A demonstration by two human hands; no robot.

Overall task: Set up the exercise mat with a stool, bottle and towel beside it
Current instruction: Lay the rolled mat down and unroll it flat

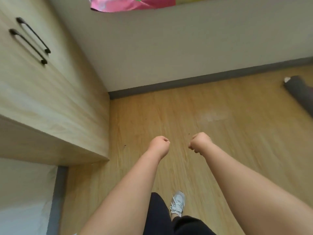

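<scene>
A dark grey rolled mat lies on the wooden floor at the right edge, partly cut off by the frame. My left hand and my right hand are both stretched out in front of me over the floor, each curled into a fist and holding nothing. They are far to the left of the mat and apart from it. No stool, bottle or towel is in view.
A light wood cabinet with two black handles fills the left side. A white wall with a grey baseboard runs behind. Pink patterned fabric hangs at the top. My grey shoe stands on the floor below.
</scene>
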